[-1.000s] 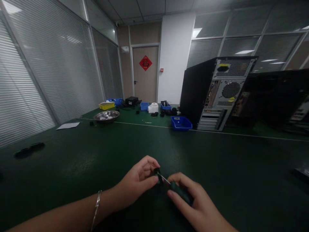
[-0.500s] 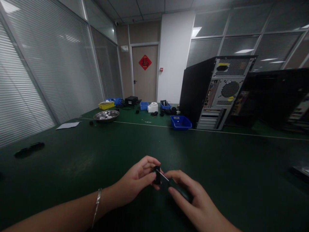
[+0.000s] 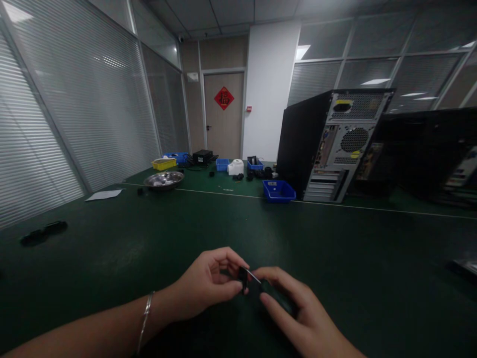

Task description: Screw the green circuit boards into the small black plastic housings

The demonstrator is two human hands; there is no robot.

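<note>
- The green table (image 3: 335,248) lies bare all around the left hand (image 3: 203,288) and right hand (image 3: 298,318), wide room on every side.
- Far left, flat black pieces (image 3: 42,232) lie near the edge.
- Beyond the white seam, a steel bowl (image 3: 164,179), a blue bin (image 3: 279,190) and a computer tower (image 3: 331,144) block the far side.
- A dark object (image 3: 465,266) sits at the right edge.

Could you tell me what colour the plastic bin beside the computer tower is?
Blue; the bin shows clearly in the head view.
</note>
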